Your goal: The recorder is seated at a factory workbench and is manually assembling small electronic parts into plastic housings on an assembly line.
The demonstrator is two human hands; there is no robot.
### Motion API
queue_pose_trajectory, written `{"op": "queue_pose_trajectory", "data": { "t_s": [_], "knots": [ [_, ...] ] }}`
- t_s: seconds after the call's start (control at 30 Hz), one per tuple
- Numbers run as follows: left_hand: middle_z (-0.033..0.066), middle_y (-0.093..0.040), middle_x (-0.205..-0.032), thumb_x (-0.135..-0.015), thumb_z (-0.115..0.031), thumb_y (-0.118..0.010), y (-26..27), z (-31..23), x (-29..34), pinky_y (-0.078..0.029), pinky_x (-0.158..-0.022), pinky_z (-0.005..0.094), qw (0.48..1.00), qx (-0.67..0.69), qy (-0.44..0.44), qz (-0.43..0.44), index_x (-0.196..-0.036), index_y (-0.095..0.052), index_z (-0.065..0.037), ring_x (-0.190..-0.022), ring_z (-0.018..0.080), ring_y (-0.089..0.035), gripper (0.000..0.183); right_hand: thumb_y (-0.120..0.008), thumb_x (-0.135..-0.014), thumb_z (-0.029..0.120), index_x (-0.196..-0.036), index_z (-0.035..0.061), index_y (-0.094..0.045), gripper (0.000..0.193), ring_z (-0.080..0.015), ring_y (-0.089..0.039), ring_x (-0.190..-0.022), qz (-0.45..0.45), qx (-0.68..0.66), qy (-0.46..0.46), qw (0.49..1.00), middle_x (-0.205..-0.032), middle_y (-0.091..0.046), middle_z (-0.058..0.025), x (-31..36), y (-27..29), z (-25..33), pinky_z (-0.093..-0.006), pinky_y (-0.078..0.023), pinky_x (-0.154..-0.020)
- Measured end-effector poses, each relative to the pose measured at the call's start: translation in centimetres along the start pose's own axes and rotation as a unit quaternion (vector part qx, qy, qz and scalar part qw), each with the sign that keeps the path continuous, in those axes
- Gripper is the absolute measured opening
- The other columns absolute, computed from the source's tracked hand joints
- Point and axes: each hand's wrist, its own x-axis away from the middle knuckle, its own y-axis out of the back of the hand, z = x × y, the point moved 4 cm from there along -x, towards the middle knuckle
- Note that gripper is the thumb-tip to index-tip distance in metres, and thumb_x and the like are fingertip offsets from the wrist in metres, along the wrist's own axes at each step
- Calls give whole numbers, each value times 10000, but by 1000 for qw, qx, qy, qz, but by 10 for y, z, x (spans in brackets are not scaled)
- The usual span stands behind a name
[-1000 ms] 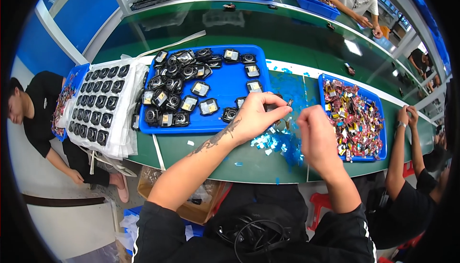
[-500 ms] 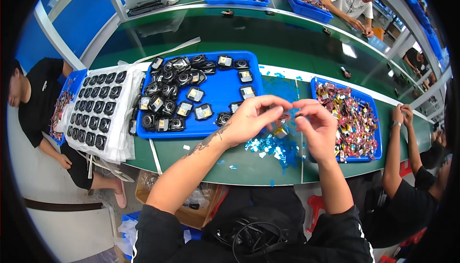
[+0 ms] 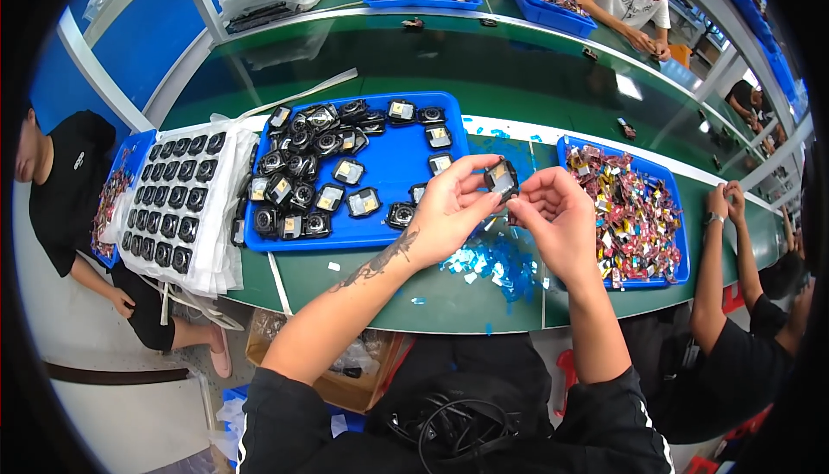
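Note:
Over the table's front middle, my left hand (image 3: 456, 206) pinches a black watch case (image 3: 500, 179) between thumb and fingers. Its pale, squarish inner face is turned up. My right hand (image 3: 560, 215) has its fingers curled, with thumb and forefinger closed at the lower right corner of the case. Whether a small part is also between those fingertips cannot be made out. Left of my hands lies a blue tray (image 3: 363, 237) with many similar cases, heaped at its left side and spread elsewhere. Right of them, a blue bin (image 3: 684, 249) holds a heap of small reddish circuit parts with yellow pieces.
Blue and white film scraps (image 3: 484, 262) litter the green table (image 3: 432, 312) below my hands. A stack of white trays with black cases (image 3: 177, 198) stands at the left. Beyond a pale rail runs a green conveyor (image 3: 484, 68) with scattered parts. Other people sit on both sides and across.
The watch case has turned into clear view between my hands, its inner face up. My right hand has shifted slightly down, its fingers more curled.

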Motion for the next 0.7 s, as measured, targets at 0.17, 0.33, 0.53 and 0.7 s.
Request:
{"op": "queue_pose_trajectory", "data": {
  "t_s": [0.17, 0.33, 0.53, 0.7],
  "knots": [
    [123, -617, -1195, -913, 6, -572, 1, -1, -1, -510, -941, 303, 1000, -19, 16, 17, -1366, -464, 19, -1088, 171, -605, 466, -688, -841, -3, -929, -22, -648, 99, -61, -616, -709, -3, 3, -3, 1000, -798, -670, -47, -1, 0, -1, -195, -492, -629],
    [133, -614, -1209, -923, 13, -551, 1, 2, 0, -492, -981, 327, 1000, -11, 9, 25, -1378, -444, 26, -1114, 178, -594, 468, -683, -840, 5, -929, -19, -668, 93, -61, -609, -714, -13, 25, 13, 1000, -814, -679, -38, -1, -1, 3, -203, -473, -615],
    [112, -611, -1216, -934, 23, -528, 0, 5, 0, -492, -955, 287, 999, 0, -10, 45, -1385, -449, 9, -1106, 149, -589, 458, -691, -824, 8, -915, -9, -676, 94, -59, -579, -674, -11, 102, 66, 992, -792, -679, -35, 0, -5, 16, -207, -412, -551],
    [127, -596, -1246, -939, 25, -518, -2, 3, 1, -482, -975, 293, 998, 12, -20, 57, -1390, -439, 13, -1145, 163, -574, 458, -692, -811, 4, -885, -4, -681, 75, -84, -583, -655, -32, 102, 76, 991, -770, -674, -51, 1, -7, 20, -226, -427, -556]
  ]
}}
